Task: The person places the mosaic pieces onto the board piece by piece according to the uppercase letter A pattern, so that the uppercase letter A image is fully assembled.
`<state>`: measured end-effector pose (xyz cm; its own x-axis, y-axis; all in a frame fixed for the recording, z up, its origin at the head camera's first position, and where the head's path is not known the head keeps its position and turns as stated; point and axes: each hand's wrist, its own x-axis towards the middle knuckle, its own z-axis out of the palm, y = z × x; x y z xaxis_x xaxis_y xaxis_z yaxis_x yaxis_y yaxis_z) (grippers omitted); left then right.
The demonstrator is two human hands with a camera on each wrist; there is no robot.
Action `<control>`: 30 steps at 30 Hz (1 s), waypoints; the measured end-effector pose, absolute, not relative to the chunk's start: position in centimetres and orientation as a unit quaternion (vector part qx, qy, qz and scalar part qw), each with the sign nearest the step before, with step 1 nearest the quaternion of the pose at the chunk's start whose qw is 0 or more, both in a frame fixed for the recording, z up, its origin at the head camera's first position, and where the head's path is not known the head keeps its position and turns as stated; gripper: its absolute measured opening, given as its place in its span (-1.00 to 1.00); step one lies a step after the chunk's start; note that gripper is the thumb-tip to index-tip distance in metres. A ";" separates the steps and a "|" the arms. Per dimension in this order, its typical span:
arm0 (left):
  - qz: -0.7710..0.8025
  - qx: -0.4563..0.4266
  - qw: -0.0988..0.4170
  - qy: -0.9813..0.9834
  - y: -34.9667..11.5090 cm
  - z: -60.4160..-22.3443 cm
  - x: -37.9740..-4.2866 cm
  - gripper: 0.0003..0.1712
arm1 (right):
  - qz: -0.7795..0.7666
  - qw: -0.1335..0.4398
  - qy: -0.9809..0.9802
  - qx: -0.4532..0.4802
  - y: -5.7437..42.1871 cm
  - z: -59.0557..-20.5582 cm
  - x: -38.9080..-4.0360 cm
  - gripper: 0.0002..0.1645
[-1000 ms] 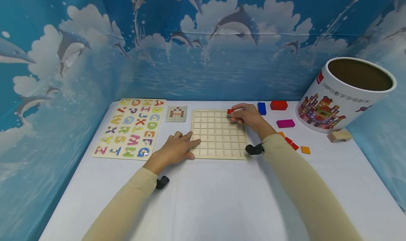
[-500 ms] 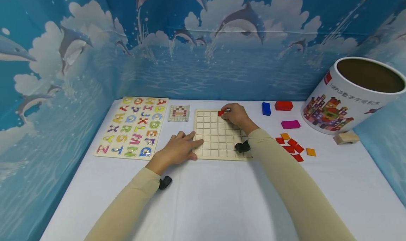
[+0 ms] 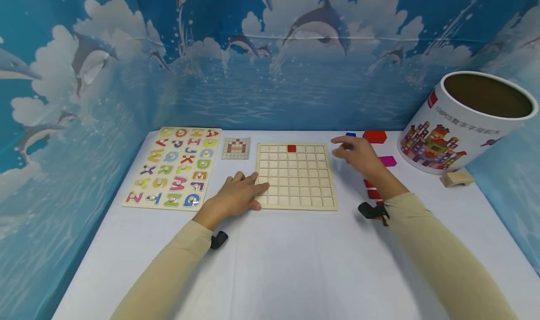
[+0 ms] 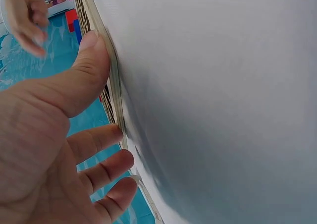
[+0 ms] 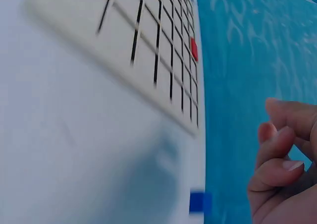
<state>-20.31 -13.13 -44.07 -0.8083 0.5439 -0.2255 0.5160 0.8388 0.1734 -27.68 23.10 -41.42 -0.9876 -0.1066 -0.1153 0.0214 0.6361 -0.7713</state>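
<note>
A wooden grid board (image 3: 296, 177) lies on the white table with one red square tile (image 3: 291, 148) in its top row. My left hand (image 3: 235, 194) rests on the board's left edge, fingers spread; in the left wrist view the thumb (image 4: 91, 60) lies along the edge. To the right of the board, my right hand (image 3: 358, 157) is raised over the table with nothing in it, its fingers loosely bent. Loose red tiles (image 3: 373, 194) lie under and beside the right forearm, partly hidden by it.
A letter puzzle board (image 3: 170, 170) and a small pattern card (image 3: 236, 148) lie left of the grid. At right are a blue block (image 3: 350, 134), a red block (image 3: 374, 137), a magenta block (image 3: 387, 161), a wooden arch block (image 3: 457, 178) and a large tub (image 3: 438, 132).
My right hand has let go of the red tile in the board's top row and moved right, off the board. The left hand has stayed at the board's left edge.
</note>
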 end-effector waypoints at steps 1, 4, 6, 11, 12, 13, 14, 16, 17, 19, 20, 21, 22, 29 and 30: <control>0.051 0.277 0.135 0.950 -13.2 -44.1 -20.3 -0.20 | -0.423 0.078 0.903 -0.015 24.3 -41.3 -26.8 -0.40; 0.049 0.275 0.138 0.950 -13.4 -44.3 -20.2 -0.19 | -0.410 0.090 0.908 0.011 27.8 -41.2 -24.5 -0.28; 0.047 0.275 0.137 0.951 -13.4 -44.3 -20.2 -0.19 | -0.398 0.105 0.911 0.018 29.7 -41.3 -23.2 -0.21; 0.060 0.277 0.132 0.950 -13.4 -44.3 -20.3 -0.20 | -0.387 0.134 0.912 0.028 33.1 -42.0 -21.3 -0.16; 0.064 0.278 0.131 0.949 -13.4 -44.3 -20.3 -0.20 | -0.385 0.134 0.912 0.032 33.5 -42.2 -21.1 -0.16; 0.066 0.279 0.131 0.949 -13.3 -44.3 -20.3 -0.20 | -0.386 0.133 0.912 0.039 33.9 -42.3 -20.9 -0.16; 0.069 0.279 0.131 0.949 -13.3 -44.3 -20.3 -0.20 | -0.386 0.131 0.912 0.044 34.3 -42.5 -20.7 -0.17; 0.071 0.281 0.132 0.948 -13.2 -44.3 -20.3 -0.20 | -0.389 0.129 0.910 0.057 35.1 -42.8 -20.4 -0.17; 0.072 0.281 0.132 0.948 -13.2 -44.2 -20.3 -0.20 | -0.392 0.130 0.909 0.062 35.5 -43.0 -20.4 -0.17; 0.072 0.281 0.134 0.948 -13.1 -44.2 -20.3 -0.20 | -0.391 0.137 0.908 0.069 36.0 -43.4 -20.4 -0.16; 0.073 0.282 0.135 0.947 -13.1 -44.1 -20.3 -0.20 | -0.389 0.141 0.908 0.071 36.2 -43.6 -20.4 -0.17; 0.071 0.283 0.134 0.947 -13.0 -44.1 -20.3 -0.20 | -0.387 0.146 0.907 0.074 36.4 -43.8 -20.5 -0.17; 0.071 0.283 0.134 0.947 -13.0 -44.1 -20.3 -0.19 | -0.382 0.151 0.909 0.074 36.4 -44.0 -20.6 -0.17; 0.068 0.287 0.133 0.946 -13.1 -44.1 -20.4 -0.20 | -0.343 0.156 0.923 0.071 35.8 -45.0 -21.3 -0.20; 0.067 0.287 0.133 0.946 -13.0 -44.1 -20.4 -0.20 | -0.340 0.156 0.925 0.070 35.7 -45.0 -21.3 -0.22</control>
<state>-20.44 -13.05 -44.13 -0.8002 0.5606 -0.2132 0.5252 0.8266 0.2023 -21.32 35.68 -45.05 -0.9416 0.0237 -0.3358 0.2358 0.7583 -0.6077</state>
